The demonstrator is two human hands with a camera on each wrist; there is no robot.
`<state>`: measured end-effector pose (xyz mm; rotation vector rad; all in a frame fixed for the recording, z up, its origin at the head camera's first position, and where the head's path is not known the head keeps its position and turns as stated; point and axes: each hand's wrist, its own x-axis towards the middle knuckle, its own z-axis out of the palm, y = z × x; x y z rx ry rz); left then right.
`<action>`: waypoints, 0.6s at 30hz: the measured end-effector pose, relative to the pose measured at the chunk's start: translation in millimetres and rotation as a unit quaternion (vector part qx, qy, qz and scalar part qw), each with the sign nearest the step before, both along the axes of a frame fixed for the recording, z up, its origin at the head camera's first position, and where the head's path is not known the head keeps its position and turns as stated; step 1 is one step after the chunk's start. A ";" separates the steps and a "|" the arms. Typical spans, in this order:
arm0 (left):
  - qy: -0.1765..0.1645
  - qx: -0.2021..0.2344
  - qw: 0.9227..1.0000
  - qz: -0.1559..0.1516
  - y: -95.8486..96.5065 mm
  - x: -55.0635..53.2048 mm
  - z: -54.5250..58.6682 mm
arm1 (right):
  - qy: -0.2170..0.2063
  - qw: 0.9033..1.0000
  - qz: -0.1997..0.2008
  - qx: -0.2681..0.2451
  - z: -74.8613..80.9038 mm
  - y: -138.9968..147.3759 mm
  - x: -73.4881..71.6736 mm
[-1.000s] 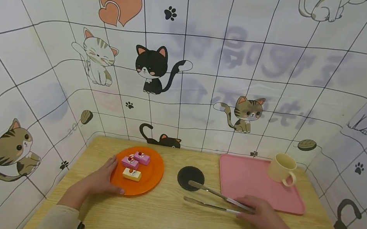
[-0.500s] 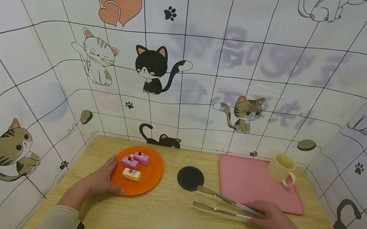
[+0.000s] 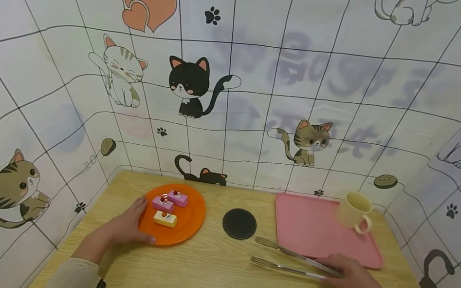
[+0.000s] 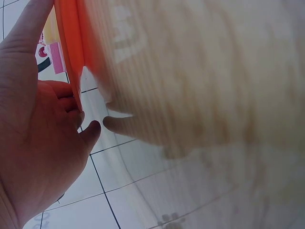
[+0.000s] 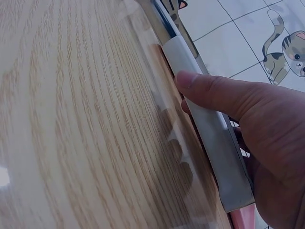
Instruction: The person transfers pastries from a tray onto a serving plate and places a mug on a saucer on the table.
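Note:
An orange plate (image 3: 191, 217) lies at the left of the table, bearing two pink toy cake slices (image 3: 177, 199) and one yellow toy cake slice (image 3: 165, 219). My left hand (image 3: 126, 225) holds the plate's left edge, thumb toward the near side and fingers along the rim. In the left wrist view, the fingers meet the plate's rim (image 4: 71, 43). My right hand (image 3: 355, 279) grips metal tongs (image 3: 288, 251) by their pale handles. Their fork-like ends are spread apart, pointing left, with nothing between them. The right wrist view shows my thumb pressing on the handle (image 5: 214, 143).
Between the plate and a pink tray (image 3: 307, 228) lies a round black coaster (image 3: 239, 224). A cream mug (image 3: 352, 213) stands at the tray's back right corner. Cat-patterned sheeting (image 3: 249, 73) encloses the wooden table (image 3: 193, 281) at the back and sides.
My right hand has moved right and slightly nearer with the tongs, whose upper tip has come off the coaster. The left hand, plate and cake slices have stayed put.

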<state>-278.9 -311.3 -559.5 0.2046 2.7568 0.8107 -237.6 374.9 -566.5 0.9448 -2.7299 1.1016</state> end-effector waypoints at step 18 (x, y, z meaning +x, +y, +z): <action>-0.004 -0.006 1.000 0.003 -0.6 -0.8 -1.6 | -0.021 1.000 -0.009 0.005 -3.4 25.8 0.1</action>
